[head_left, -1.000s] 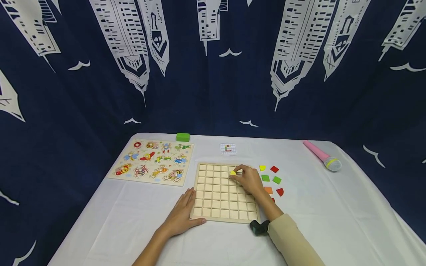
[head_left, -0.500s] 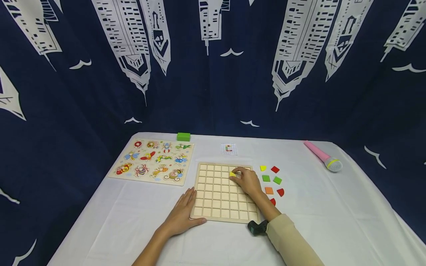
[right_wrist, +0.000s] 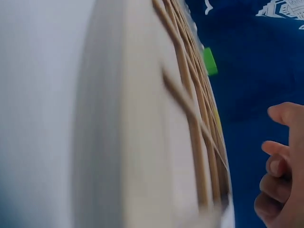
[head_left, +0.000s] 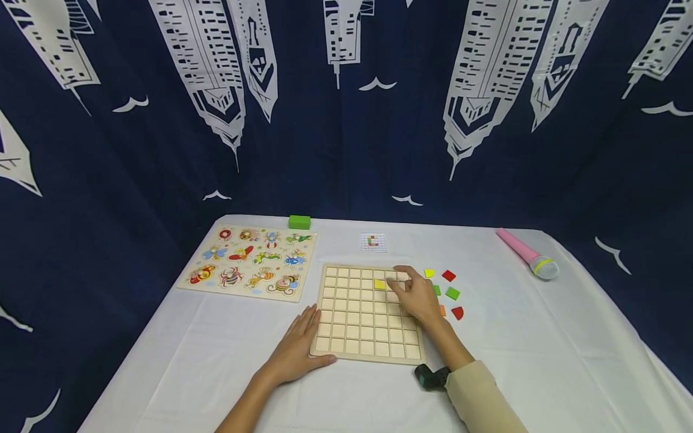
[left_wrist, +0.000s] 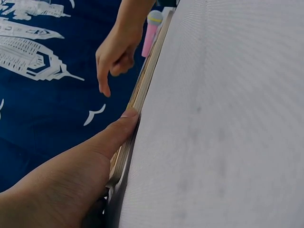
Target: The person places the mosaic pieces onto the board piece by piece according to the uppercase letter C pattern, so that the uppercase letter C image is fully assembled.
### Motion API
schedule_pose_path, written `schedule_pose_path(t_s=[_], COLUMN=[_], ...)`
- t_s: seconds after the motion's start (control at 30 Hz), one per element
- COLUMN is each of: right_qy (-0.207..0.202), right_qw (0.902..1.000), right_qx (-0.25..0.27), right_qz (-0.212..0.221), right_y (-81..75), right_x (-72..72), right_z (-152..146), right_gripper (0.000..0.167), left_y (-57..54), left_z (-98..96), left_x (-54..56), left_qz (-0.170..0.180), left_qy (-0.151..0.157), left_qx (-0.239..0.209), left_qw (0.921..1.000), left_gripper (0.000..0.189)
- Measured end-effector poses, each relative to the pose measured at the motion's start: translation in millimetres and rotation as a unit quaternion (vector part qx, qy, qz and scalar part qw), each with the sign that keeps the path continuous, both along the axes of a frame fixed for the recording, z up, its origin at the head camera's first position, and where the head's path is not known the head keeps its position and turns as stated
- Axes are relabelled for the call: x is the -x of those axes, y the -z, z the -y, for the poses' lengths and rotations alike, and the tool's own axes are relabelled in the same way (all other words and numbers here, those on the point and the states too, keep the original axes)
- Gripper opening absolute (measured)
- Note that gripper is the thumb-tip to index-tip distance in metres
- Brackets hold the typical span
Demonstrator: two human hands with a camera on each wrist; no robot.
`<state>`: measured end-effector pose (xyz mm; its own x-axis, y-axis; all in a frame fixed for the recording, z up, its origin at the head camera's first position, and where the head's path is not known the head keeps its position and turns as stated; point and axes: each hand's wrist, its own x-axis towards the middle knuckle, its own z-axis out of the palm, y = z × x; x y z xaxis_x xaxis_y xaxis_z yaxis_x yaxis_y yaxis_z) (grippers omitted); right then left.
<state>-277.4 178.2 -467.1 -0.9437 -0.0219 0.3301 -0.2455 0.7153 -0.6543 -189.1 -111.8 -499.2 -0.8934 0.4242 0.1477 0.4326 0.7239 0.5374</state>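
Note:
A wooden grid board (head_left: 352, 347) lies flat in the middle of the table, with a yellow tile (head_left: 379, 284) in one of its upper squares. My left hand (head_left: 295, 349) lies along the board's lower left corner, fingers extended; in the left wrist view its thumb (left_wrist: 116, 133) touches the board's edge. My right hand (head_left: 421, 299) hovers over the upper right part of the board, just right of the yellow tile. Its thumb and index finger are spread apart and hold nothing. In the right wrist view, the other fingers (right_wrist: 275, 187) are curled in.
Right of the board lie loose tiles: yellow (head_left: 429, 273), red (head_left: 449, 275), green (head_left: 452, 293) and a rounded red one (head_left: 457, 313), others partly covered by my hand. Around stand a pattern card (head_left: 373, 242), insect puzzle (head_left: 249, 264), green block (head_left: 299, 222) and pink toy microphone (head_left: 522, 249).
My right hand has let go of the yellow tile, which now lies in a board square. The thumb and index finger have parted, and the hand has shifted right. The left hand stays put.

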Motion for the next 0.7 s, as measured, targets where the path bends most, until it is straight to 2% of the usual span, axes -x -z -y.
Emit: schedule_pose_path(t_s=[0.13,0.27,0.5,0.7], right_qy=[-0.003,-0.005,0.046,0.070], right_qw=[0.9999,0.9996,0.9962,0.9923], right_qx=[-0.010,-0.024,-0.058,-0.067], right_qz=[-0.001,0.014,0.045,0.077], right_y=[-7.1,-7.8,-1.7,7.2], right_x=[-5.7,-6.3,10.2,22.2], right_z=[-23.5,-55.3,-111.3,-137.4], right_gripper=[0.053,0.055,0.056,0.054], left_y=[0.3,0.9,1.0,1.8], left_z=[0.1,-0.6,-0.9,0.3], left_x=[0.1,0.0,-0.1,0.4], left_qz=[0.001,0.001,-0.005,-0.007], left_qy=[-0.001,-0.002,-0.001,-0.001], left_qx=[-0.001,0.002,-0.001,-0.002], left_qw=[1.0000,1.0000,1.0000,1.0000], left_gripper=[0.105,0.105,0.104,0.103])
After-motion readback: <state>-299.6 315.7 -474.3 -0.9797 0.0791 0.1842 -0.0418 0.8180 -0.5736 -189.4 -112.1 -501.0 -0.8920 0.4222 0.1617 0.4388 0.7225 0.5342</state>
